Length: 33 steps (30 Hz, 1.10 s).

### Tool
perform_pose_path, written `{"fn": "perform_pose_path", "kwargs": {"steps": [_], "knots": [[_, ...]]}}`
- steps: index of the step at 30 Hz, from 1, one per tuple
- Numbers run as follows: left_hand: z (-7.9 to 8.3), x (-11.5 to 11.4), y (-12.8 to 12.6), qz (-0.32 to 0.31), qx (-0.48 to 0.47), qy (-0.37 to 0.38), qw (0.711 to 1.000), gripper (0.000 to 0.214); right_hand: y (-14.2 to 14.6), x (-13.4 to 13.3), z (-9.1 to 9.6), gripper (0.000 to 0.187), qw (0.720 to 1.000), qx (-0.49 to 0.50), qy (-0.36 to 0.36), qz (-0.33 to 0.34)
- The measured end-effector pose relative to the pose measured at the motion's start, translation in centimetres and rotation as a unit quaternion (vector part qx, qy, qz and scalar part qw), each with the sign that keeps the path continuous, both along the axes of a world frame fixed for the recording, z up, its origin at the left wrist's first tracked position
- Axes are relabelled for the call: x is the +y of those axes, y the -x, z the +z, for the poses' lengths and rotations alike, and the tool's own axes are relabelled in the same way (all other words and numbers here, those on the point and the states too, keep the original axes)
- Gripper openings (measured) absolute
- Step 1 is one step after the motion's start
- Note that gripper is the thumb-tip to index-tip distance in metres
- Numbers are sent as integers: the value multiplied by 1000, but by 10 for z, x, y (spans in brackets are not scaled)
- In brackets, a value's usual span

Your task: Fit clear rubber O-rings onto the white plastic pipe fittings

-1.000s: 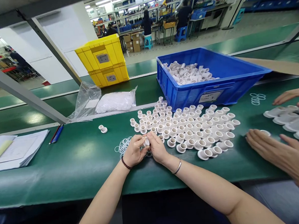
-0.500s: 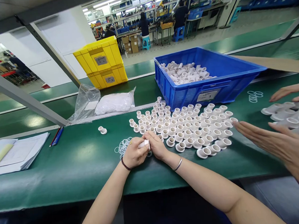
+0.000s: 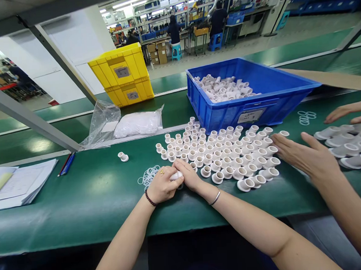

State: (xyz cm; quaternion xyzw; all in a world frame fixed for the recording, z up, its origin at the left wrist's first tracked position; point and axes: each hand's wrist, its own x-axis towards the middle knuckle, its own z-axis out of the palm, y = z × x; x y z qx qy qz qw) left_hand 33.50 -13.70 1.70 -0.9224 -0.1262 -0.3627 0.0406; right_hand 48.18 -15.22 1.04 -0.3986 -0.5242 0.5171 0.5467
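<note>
My left hand [image 3: 162, 186] and my right hand [image 3: 187, 175] meet at the middle of the green bench [image 3: 89, 193], both closed round one small white plastic fitting [image 3: 176, 176]. Just left of them lies a loose heap of thin white rings [image 3: 146, 176]. Behind and to the right stand several rows of the same white fittings [image 3: 230, 154], upright on their flanges. One fitting [image 3: 122, 156] stands alone further left.
A blue crate [image 3: 258, 99] of white fittings sits behind the rows. A co-worker's hand [image 3: 304, 156] reaches in from the right, touching the rows' edge, with larger white parts [image 3: 349, 147] beyond. Plastic bags [image 3: 127, 124], yellow bins [image 3: 124, 75], papers [image 3: 15, 184] and pens lie left.
My hands have turned the fitting between them and settled lower on the bench. The co-worker's hand has slid left until it reaches the rows of fittings.
</note>
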Motion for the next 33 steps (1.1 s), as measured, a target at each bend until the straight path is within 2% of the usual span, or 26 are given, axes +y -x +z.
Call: {"fn": "perform_pose_path", "kwargs": {"steps": [3,5,8,11,13,14,15,17,19,20,21,22,23,24,26,28,29,31,33], "knots": [[0,-2,-2,-8,-20,5,1000,31,2,0,-1,41,1000,19,8,-7],[0,-2,-2,-1,-58,34,998,33,5,-1,-2,46,998,41,38,-13],[-1,3,3,68,-162,94,980,35,11,-6,-4,48,996,56,64,3],[-2,16,13,164,-261,172,936,33,15,-13,-8,41,999,14,26,27],[-1,26,20,176,-325,270,889,30,16,-17,-11,37,999,-26,2,40],[-1,30,23,155,-363,335,855,30,17,-18,-13,35,998,-46,-8,46],[-1,34,25,120,-404,403,812,31,16,-19,-14,33,996,-64,-19,51],[-1,40,26,44,-481,519,705,32,16,-20,-15,29,993,-97,-42,54],[-2,44,26,15,-537,578,614,33,14,-19,-15,25,988,-134,-67,46],[-4,46,27,25,-556,589,585,34,14,-19,-15,23,983,-158,-82,41],[-6,48,28,49,-568,591,571,35,13,-19,-15,21,976,-187,-101,37],[-8,50,29,85,-571,582,572,36,13,-19,-15,18,967,-220,-123,37],[-10,52,31,129,-563,563,591,36,12,-20,-15,16,955,-254,-149,41],[-13,53,33,178,-538,536,626,35,12,-21,-15,14,941,-285,-176,49],[-17,57,38,272,-446,459,718,30,13,-22,-16,13,913,-331,-230,68],[-21,58,42,328,-329,383,798,28,15,-24,-17,14,887,-358,-278,85],[-22,59,43,341,-276,355,826,32,16,-25,-17,15,876,-368,-298,89],[-24,59,43,348,-201,321,858,44,17,-26,-17,16,857,-384,-331,89],[-26,60,40,345,-157,324,867,56,16,-27,-15,18,847,-388,-353,82]]}}
